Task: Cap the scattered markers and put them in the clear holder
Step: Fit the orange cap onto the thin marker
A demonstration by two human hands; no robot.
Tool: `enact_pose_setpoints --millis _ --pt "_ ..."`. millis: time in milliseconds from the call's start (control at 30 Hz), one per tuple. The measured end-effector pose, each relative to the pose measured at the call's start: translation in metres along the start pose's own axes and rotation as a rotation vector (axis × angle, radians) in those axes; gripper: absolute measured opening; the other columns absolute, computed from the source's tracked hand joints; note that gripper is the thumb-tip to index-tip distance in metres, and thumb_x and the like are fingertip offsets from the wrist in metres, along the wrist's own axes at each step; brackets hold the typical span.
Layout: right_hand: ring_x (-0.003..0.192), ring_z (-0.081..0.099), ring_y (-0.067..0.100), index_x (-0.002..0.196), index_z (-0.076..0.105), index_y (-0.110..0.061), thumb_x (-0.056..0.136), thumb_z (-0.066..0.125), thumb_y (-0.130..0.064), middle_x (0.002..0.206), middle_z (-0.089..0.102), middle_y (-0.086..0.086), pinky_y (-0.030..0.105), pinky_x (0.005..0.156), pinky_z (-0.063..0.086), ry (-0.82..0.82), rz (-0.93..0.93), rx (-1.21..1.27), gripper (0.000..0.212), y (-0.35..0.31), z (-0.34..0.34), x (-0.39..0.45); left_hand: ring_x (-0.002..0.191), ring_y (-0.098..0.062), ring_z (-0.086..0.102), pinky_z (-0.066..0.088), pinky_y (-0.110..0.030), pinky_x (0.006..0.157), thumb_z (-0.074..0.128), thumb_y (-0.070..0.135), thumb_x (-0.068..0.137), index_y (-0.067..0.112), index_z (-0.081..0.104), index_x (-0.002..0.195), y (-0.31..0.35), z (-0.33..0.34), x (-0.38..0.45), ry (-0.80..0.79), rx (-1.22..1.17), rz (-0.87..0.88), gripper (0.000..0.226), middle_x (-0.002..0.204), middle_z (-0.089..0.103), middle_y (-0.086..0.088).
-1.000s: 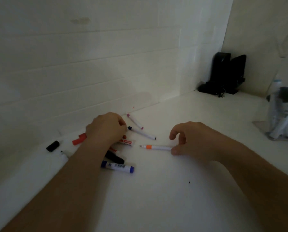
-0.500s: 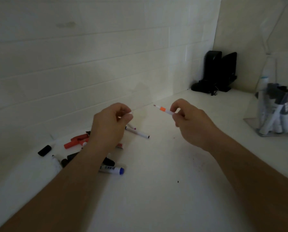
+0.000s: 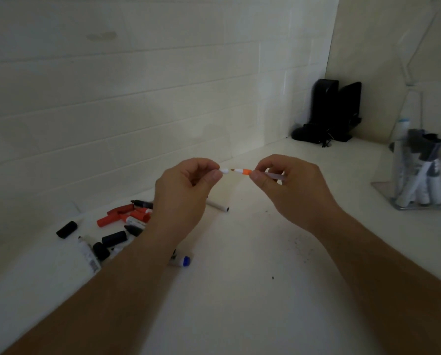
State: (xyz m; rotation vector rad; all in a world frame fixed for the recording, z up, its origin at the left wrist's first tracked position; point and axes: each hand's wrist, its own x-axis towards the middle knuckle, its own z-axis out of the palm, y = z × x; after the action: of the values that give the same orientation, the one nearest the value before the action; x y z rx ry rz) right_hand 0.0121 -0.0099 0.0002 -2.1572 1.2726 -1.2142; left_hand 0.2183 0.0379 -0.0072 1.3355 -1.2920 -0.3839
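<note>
so, mid-capping on one pen. left hand (image 3: pixel 186 185) pinches a small white cap (image 3: pixel 224 171) between thumb and forefinger; right hand (image 3: pixel 288 183) grips a thin orange-banded marker (image 3: pixel 245 171) by its barrel, tip pointed left. cap mouth and tip are lined up and just apart, not yet joined, both held above the white counter (image 3: pixel 239 290). done so far, as judged from the layout: several markers already stand in the clear holder (image 3: pixel 416 175) at the far right, well apart from the hands; whether all of those are capped cannot be told in this dim light. left to do: this marker needs its cap pressed on, then a carry to the holder. the loose pile (image 3: pixel 122 226) near the wall at left holds red and black markers and separate caps, a black cap (image 3: pixel 66 229) lying a little off on its own, a blue-ended marker (image 3: pixel 181 260) beside the left forearm, and a thin white marker (image 3: pixel 218 206) behind the left hand. estimate: most of the task remains.
</note>
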Motion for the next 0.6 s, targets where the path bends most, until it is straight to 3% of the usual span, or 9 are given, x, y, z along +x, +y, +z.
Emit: enact_pose_setpoints --millis 333,600 --pt "0.072 0.058 0.007 0.088 0.071 -0.031 0.093 0.069 -0.045 0.08 0.067 -0.009 0.021 0.062 0.037 -0.051 -0.023 -0.033 0.014 0.0003 0.0019 -0.0002 0.077 -0.002 0.07 0.055 -0.024 0.08 0.077 0.02 0.088 0.033 0.076 0.092 0.0016 -0.0002 -0.0013 -0.014 0.047 0.005 0.014 0.083 0.076 0.012" --pt "0.077 0.06 0.009 0.088 0.071 -0.032 0.093 0.068 -0.047 0.08 0.067 -0.009 0.026 0.065 0.046 -0.046 -0.096 -0.123 0.016 0.0038 0.004 0.0003 0.081 -0.001 0.071 0.056 -0.024 0.082 0.078 0.02 0.087 0.033 0.076 0.092 0.0027 0.0005 -0.0023 -0.024 0.12 0.029 0.013 0.084 0.077 0.017"
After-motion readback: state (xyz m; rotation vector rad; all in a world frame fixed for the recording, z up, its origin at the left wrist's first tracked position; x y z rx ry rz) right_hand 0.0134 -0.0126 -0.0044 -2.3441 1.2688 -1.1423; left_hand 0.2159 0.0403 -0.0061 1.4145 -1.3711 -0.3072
